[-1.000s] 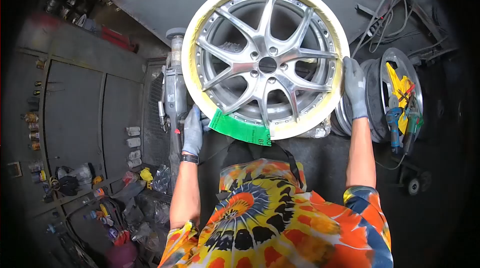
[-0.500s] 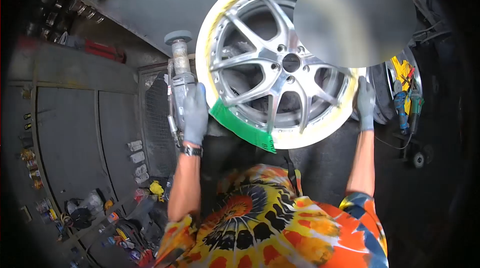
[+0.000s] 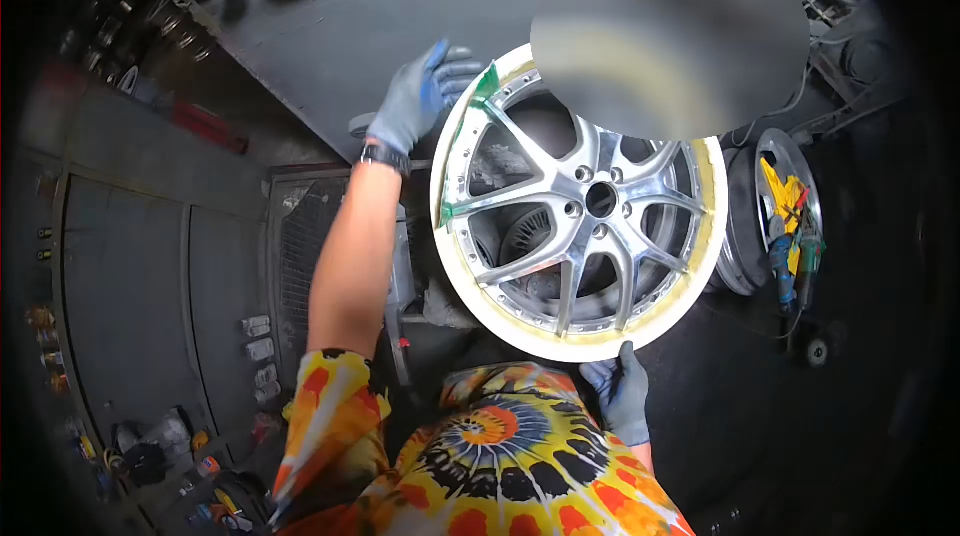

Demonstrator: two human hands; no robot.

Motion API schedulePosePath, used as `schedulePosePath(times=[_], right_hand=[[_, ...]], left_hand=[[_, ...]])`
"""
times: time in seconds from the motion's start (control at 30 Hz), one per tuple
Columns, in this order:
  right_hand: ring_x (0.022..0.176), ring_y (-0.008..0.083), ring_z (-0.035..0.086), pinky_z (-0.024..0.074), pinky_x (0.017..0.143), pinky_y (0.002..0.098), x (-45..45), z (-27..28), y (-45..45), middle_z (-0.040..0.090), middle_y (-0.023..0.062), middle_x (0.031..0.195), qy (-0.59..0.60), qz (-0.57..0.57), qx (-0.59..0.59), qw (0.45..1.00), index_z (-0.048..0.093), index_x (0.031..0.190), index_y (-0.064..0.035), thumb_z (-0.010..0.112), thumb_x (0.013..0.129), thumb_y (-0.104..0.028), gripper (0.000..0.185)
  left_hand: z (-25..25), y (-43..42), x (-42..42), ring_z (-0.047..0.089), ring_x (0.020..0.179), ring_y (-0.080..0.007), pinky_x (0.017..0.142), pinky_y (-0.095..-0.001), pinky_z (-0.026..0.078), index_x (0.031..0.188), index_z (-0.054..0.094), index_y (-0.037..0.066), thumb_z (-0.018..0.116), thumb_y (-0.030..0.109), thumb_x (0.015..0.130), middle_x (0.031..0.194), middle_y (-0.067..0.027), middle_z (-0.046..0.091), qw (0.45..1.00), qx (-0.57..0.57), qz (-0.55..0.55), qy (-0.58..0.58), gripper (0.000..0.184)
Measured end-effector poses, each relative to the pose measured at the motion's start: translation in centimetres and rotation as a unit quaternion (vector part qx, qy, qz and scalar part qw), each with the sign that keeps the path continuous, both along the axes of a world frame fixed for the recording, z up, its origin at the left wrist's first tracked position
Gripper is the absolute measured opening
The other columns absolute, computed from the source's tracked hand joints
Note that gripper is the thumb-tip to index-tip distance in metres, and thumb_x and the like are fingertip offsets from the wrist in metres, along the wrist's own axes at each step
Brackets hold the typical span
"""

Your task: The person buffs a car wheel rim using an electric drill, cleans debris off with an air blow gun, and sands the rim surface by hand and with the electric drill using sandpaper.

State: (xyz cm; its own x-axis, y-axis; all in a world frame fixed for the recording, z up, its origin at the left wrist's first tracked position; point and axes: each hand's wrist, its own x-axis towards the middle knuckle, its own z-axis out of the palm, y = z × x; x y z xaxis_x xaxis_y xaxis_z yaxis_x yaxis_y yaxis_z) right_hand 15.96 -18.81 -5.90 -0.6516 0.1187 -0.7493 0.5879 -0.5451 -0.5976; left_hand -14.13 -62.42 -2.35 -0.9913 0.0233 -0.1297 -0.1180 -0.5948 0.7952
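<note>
"Where is the one taped wheel [image 3: 600, 178] held?"
"Before the shirt [image 3: 520, 466], gripped low by the right hand [image 3: 622, 401]."
"The left hand [image 3: 415, 101]?"
"Opened at the upper-left edge; contact cannot be told."
"Beyond?"
"Rightward, two power tools [image 3: 781, 271] are seen."

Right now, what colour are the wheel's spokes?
The wheel has shiny silver spokes where they show, seen best in the head view.
</note>
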Motion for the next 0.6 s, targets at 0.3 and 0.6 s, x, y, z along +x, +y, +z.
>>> schedulePosePath(times=[0.3,0.6], right_hand=[[0.073,0.0061,0.059,0.0487,0.064,0.0283,-7.3,5.6,14.6,0.069,0.0013,0.083,0.17,0.265,0.457,0.832,0.072,0.097,0.0018,0.073,0.1,-0.015,0.017],[0.127,0.039,0.062,0.0502,0.105,0.0561,-20.4,4.8,40.0,0.067,0.0203,0.133,-0.001,0.156,0.832,0.532,0.055,0.148,-0.0111,0.078,0.085,-0.031,0.07]], left_hand=[[-7.4,2.6,19.9,0.069,0.114,-0.0284,0.101,-0.0404,0.055,0.132,0.064,-0.002,0.054,0.029,0.109,0.126,-0.0196,0.071,0.937,-0.041,0.32,-0.13,0.04],[-11.0,7.2,32.6,0.06,0.121,-0.0271,0.106,-0.0404,0.045,0.148,0.052,0.005,0.052,0.045,0.108,0.125,-0.0097,0.063,0.839,-0.093,0.456,-0.282,0.056]])
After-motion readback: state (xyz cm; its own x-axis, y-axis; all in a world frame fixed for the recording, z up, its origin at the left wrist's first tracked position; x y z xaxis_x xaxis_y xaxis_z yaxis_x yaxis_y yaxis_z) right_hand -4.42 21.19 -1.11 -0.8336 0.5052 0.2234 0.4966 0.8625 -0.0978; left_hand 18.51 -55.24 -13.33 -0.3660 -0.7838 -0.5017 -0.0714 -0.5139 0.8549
